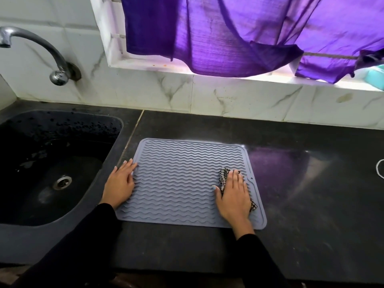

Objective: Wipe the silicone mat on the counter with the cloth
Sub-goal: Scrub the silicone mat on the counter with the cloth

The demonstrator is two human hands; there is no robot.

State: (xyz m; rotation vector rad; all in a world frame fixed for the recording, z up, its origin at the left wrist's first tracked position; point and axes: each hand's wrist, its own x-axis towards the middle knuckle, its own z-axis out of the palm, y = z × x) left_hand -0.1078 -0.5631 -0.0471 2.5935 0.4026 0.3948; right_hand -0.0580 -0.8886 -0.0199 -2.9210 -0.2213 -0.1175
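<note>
The mat (182, 179) lies flat on the dark counter (311, 194), just right of the sink (52, 163), and I see its wavy ridges bare across the middle. My right hand (233, 196) presses flat on the checked cloth (225, 177) near the mat's right edge, fingers spread over it. My left hand (120, 183) rests open, palm down, on the mat's left edge. A tap (41, 53) juts from the tiled wall; a purple curtain (239, 34) hangs behind.
</note>
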